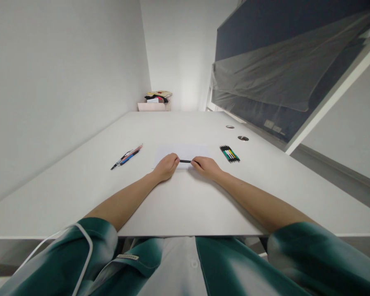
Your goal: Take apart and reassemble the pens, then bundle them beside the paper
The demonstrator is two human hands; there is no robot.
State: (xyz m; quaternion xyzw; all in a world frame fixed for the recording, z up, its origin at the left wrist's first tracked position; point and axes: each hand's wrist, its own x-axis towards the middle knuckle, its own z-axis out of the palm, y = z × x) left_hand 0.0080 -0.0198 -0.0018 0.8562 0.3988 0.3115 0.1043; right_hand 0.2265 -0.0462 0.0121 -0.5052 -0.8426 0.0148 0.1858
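Observation:
A slim black pencil [185, 161] lies level between my two hands, over a sheet of white paper [200, 150] on the table. My left hand [167, 166] is closed round its left end. The other end is gripped by my right hand [207, 167], its fingers curled and the thumb along the pencil. Both ends of the pencil are hidden in the fingers, so a tip or cap cannot be made out. Whether the hands rest on the paper or hover just over it is hard to tell.
Several pens and pencils [127, 157] lie in a loose bunch to the left. A green pack of dark pencils [230, 153] lies to the right. Two round cable holes [243, 138] sit near the right edge. A pink box [152, 107] stands beyond the far edge; a white wall is at left.

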